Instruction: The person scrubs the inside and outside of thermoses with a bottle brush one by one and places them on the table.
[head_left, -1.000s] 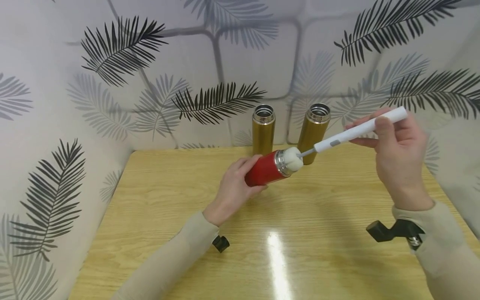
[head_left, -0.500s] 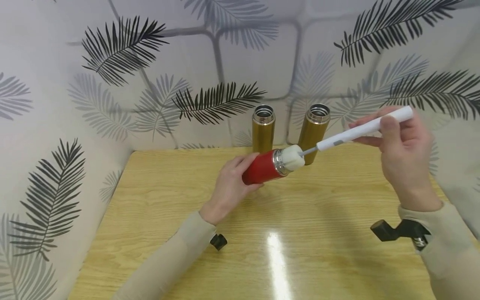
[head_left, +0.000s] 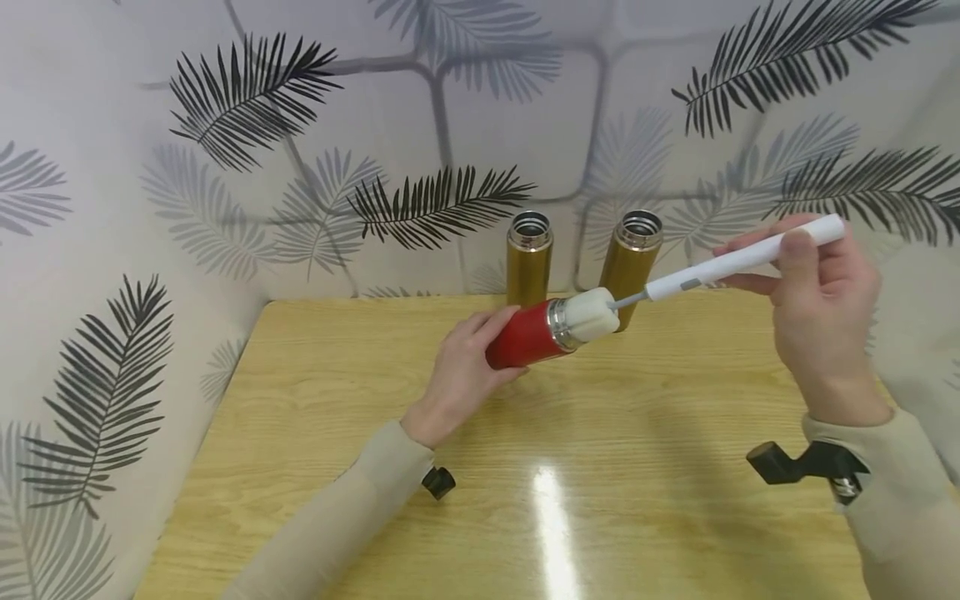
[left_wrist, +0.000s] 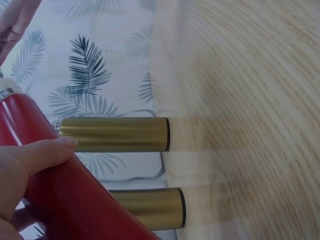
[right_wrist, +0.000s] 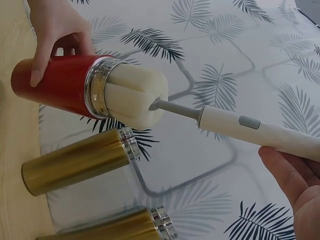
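Observation:
My left hand (head_left: 465,371) grips a red thermos flask (head_left: 525,335) round its body, holding it tilted above the table with its steel mouth toward the right. In my right hand (head_left: 825,308) is the white handle of a bottle brush (head_left: 738,260), pinched between thumb and fingers. Its pale sponge head (right_wrist: 135,95) is partly inside the flask's mouth, with a good length sticking out, as the right wrist view shows. A grey stem (right_wrist: 177,109) joins sponge and handle. The sponge's inner end is hidden in the flask.
Two gold thermos flasks, one (head_left: 528,262) behind the red flask and one (head_left: 632,258) to its right, stand uncapped at the back of the wooden table (head_left: 337,400). A leaf-patterned wall covering (head_left: 517,125) rises directly behind them.
My right hand has moved to the right with the brush, and more of the sponge shows outside the flask's mouth. The left hand and red flask shifted slightly left.

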